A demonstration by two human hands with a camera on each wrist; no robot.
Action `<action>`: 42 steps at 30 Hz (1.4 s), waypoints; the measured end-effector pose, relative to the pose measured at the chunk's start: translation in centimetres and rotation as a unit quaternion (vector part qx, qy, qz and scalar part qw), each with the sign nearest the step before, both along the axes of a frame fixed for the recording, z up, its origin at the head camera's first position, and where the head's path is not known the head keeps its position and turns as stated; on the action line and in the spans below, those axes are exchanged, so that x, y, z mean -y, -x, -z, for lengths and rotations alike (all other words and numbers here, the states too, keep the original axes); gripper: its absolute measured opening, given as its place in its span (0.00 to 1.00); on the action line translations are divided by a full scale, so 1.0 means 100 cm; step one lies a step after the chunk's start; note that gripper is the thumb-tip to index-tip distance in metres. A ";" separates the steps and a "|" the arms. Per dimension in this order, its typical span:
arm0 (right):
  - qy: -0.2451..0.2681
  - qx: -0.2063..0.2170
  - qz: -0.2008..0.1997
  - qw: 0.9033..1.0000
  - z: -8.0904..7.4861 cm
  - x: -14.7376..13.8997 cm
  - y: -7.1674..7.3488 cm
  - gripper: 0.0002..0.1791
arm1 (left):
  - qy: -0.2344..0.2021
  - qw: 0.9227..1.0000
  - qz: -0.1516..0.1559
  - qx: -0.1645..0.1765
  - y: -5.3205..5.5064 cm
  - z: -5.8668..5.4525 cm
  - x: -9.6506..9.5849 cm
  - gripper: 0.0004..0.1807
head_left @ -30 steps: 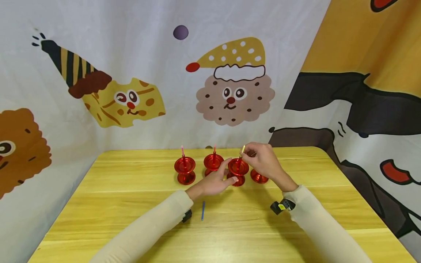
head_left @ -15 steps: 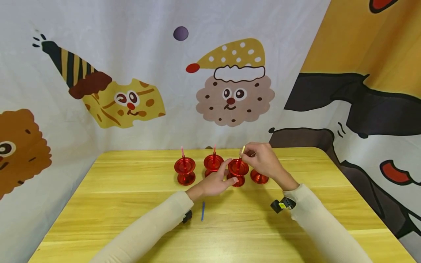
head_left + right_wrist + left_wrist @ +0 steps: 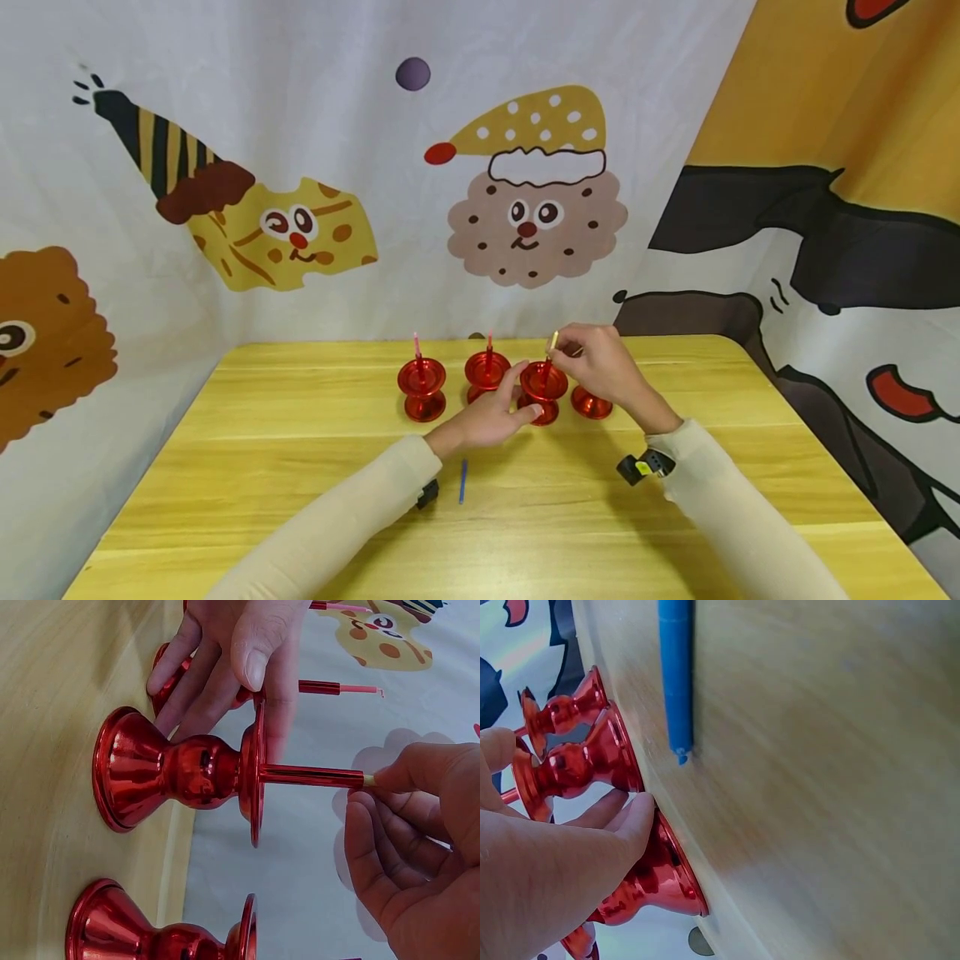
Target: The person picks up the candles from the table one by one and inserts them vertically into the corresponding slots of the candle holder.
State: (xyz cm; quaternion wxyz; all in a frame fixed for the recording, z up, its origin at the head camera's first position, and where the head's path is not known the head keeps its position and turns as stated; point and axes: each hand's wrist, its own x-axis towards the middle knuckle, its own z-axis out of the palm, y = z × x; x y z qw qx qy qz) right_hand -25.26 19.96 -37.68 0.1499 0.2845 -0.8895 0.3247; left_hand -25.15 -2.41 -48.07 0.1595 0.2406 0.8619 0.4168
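1. Third holder point(image 3: 543, 380): red, shiny, upright on table point(image 3: 562, 525).
2. Left of it: two holders point(image 3: 422, 381) bearing pink candles point(image 3: 417, 345). Right: fourth holder point(image 3: 592, 406), top blocked by right hand point(image 3: 602, 360) in head view. In front, leftward: blue candle point(image 3: 463, 482), lying flat.
3. Yellow candle point(image 3: 555, 340): thin, pale, at the third holder's stem point(image 3: 315, 776), roughly in line.
4. Right thumb and forefinger pinch yellow candle. Left hand point(image 3: 489, 418): spread beside third holder, grasping nothing visibly; contact uncertain.
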 end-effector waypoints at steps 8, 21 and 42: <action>0.000 -0.006 0.001 1.000 0.005 0.001 0.001 0.06 | 0.004 1.000 -0.013 0.003 0.001 0.004 -0.002 0.50; -0.018 0.057 0.020 0.998 0.021 0.003 -0.005 0.02 | -0.020 1.000 0.011 0.009 -0.015 -0.026 0.004 0.48; -0.008 0.022 0.080 0.996 0.036 0.011 0.007 0.05 | -0.039 0.999 0.001 0.027 -0.027 -0.033 0.006 0.52</action>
